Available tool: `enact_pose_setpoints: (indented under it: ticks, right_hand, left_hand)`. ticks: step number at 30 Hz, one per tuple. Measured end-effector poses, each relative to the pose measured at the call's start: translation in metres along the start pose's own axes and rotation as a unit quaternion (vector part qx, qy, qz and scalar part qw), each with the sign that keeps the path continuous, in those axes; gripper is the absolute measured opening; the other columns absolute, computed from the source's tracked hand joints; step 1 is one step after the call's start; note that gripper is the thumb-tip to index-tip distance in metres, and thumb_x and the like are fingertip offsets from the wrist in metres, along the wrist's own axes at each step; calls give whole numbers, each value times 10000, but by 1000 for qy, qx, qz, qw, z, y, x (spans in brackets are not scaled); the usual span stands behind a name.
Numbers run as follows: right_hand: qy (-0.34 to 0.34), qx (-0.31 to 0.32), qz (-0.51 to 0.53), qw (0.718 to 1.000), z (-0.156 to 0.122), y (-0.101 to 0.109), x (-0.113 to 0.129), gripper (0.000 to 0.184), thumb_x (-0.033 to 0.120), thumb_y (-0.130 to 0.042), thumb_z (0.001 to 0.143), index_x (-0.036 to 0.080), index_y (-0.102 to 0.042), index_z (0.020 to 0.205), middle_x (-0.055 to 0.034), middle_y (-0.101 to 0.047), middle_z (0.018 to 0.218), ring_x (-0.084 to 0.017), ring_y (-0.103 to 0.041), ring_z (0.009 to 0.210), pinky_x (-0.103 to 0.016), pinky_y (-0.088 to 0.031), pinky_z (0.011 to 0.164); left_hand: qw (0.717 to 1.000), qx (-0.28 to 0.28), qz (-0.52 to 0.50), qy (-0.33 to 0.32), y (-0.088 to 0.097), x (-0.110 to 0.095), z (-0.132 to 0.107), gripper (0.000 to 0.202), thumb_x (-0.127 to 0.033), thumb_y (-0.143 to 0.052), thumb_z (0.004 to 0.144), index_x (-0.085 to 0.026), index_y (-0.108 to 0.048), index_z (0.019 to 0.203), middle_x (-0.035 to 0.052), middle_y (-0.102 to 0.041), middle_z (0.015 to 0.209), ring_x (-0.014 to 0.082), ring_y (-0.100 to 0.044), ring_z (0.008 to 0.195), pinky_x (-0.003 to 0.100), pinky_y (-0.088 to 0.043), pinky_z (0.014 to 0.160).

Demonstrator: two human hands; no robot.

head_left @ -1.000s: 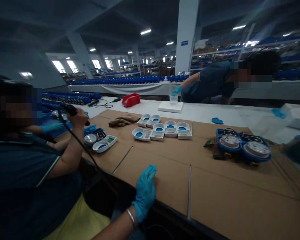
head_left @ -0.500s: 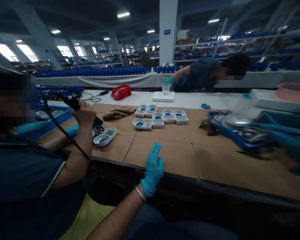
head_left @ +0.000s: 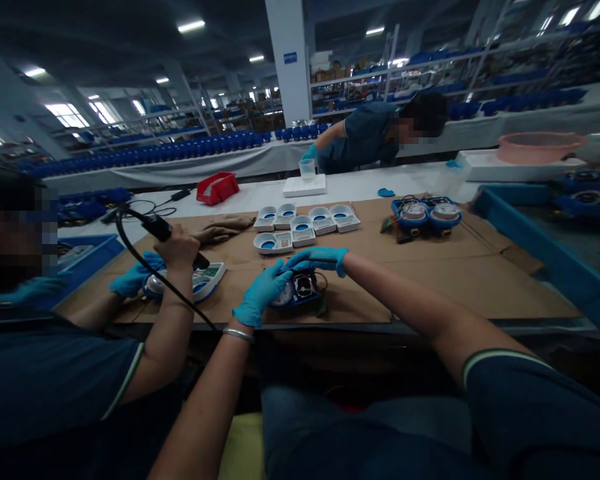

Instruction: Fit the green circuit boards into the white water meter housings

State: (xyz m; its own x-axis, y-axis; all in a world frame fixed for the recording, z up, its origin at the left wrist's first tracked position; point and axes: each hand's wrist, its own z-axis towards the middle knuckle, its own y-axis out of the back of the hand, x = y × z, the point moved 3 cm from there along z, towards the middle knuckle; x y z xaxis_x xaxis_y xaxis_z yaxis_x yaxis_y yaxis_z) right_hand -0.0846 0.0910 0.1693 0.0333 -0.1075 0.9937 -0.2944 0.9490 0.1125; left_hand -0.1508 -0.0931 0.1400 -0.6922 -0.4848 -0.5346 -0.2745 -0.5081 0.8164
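A blue meter housing (head_left: pixel 306 303) with a round clear dial, loose wires and a small green board lies on the cardboard in front of me. My left hand (head_left: pixel 261 293), in a blue glove, grips its left side, fingers over the dial. My right hand (head_left: pixel 320 259), also gloved, reaches across from the right and holds its far edge; some fingers are hidden behind the left hand. Just beyond stand several white covers (head_left: pixel 303 230) with blue round inserts. To the right sit two more blue meter housings (head_left: pixel 425 215) with wires.
At left a co-worker holds a corded black power screwdriver (head_left: pixel 157 228) over a white cover (head_left: pixel 213 279). Another person leans across the far side with a clear cup (head_left: pixel 307 170). A red bin (head_left: pixel 217 189), a brown cloth (head_left: pixel 225 229) and a blue tray (head_left: pixel 535 263) surround the cardboard.
The blue meter housing has come from the right to in front of me. My left hand, empty before, now touches it, and my view has turned right.
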Motion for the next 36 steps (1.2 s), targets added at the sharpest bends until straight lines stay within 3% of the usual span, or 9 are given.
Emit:
enact_pose_setpoints:
  ticks: [3, 9, 16, 20, 23, 26, 31, 33, 36]
  right_hand:
    - [16, -60, -8, 998, -29, 15, -3, 404, 344, -775, 719, 173, -729, 1081, -88, -707, 1130, -230, -629, 1094, -436, -468, 1014]
    - [8, -118, 5, 993, -91, 13, -34, 478, 442, -674, 825, 231, -653, 1253, -97, -638, 1280, -257, -565, 1233, -490, -382, 1125]
    - [60, -107, 51, 991, -76, -14, -66, 556, 303, -746, 772, 222, -566, 1292, -65, -626, 1250, -205, -572, 1187, -398, -442, 1073]
    - [61, -119, 90, 987, -62, -14, -76, 476, 283, -742, 756, 213, -602, 1205, -27, -647, 1053, -158, -618, 968, -330, -499, 949]
    - [61, -128, 110, 984, -58, -14, -82, 429, 285, -731, 759, 215, -624, 1169, -9, -652, 968, -143, -617, 886, -319, -499, 930]
    - [86, -152, 114, 978, -55, -13, -85, 379, 282, -725, 765, 217, -647, 1130, -14, -662, 1016, -151, -617, 929, -329, -481, 976]
    - [108, -156, 110, 976, -54, -13, -83, 327, 315, -732, 773, 220, -671, 1080, -30, -676, 1107, -189, -606, 1064, -365, -453, 1048]
    - [106, -150, 123, 975, -56, -14, -79, 340, 323, -736, 775, 208, -669, 1088, -42, -678, 1121, -201, -611, 1081, -384, -454, 1054]
    - [118, -166, 151, 967, -62, -14, -72, 371, 323, -738, 785, 199, -650, 1124, -52, -677, 1163, -203, -612, 1111, -405, -440, 1077]
  left_hand:
    - [999, 43, -4, 26, -5, 1, 1, 558, -474, -540, 920, -150, -542, 1375, 137, -597, 1376, 266, -583, 1243, 383, -440, 1057]
    - [984, -93, 122, 91, -1, 1, -6, 553, -481, -517, 928, -145, -555, 1365, 176, -661, 1255, 278, -616, 1153, 390, -454, 988]
    - [940, -147, 260, 166, 17, -4, -16, 608, -448, -411, 959, -78, -453, 1439, 237, -691, 1049, 364, -647, 1010, 469, -488, 849]
    - [952, -175, 248, 43, 17, -23, -15, 537, -292, -397, 954, -73, -433, 1444, 236, -579, 1326, 352, -532, 1249, 504, -404, 1049]
    - [964, -85, 217, -126, 3, -48, -11, 517, -189, -390, 932, -152, -445, 1445, 128, -459, 1502, 262, -410, 1395, 439, -304, 1172]
    - [952, 47, 224, -204, -15, -66, -9, 577, -106, -399, 878, -186, -446, 1448, 90, -463, 1509, 248, -372, 1426, 474, -237, 1207]
    - [934, 151, 251, -205, -18, -73, -3, 642, -115, -460, 827, -217, -427, 1460, 104, -550, 1409, 271, -472, 1320, 507, -283, 1160]
    - [929, 176, 261, -194, -12, -73, 1, 492, -177, -458, 873, -225, -555, 1353, 100, -665, 1172, 261, -575, 1133, 467, -376, 1078]
    - [935, 207, 235, -164, -3, -71, 9, 306, -278, -452, 925, -218, -716, 1065, 74, -674, 927, 230, -597, 923, 397, -453, 945]
